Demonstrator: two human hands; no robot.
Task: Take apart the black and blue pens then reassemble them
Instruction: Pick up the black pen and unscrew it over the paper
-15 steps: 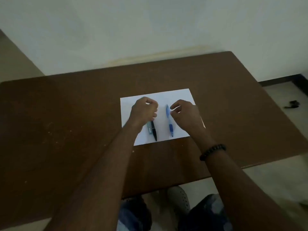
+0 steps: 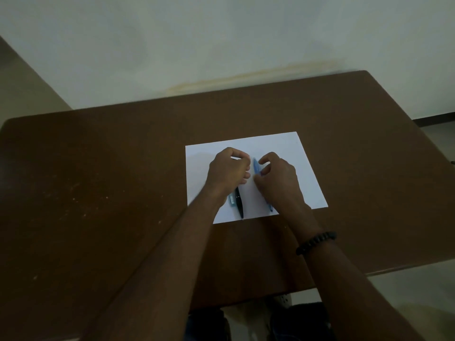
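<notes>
Mid-frame, on white paper (image 2: 290, 148), the left hand (image 2: 227, 172) curls over the black pen (image 2: 238, 203) (grip hidden); right hand (image 2: 278, 175) fingers (image 2: 264, 170) pinch the blue pen (image 2: 256, 166).

Dim, underexposed; white paper (image 2: 256, 143) brightest; hands motion-blurred; wide-angle bending at edges.
</notes>
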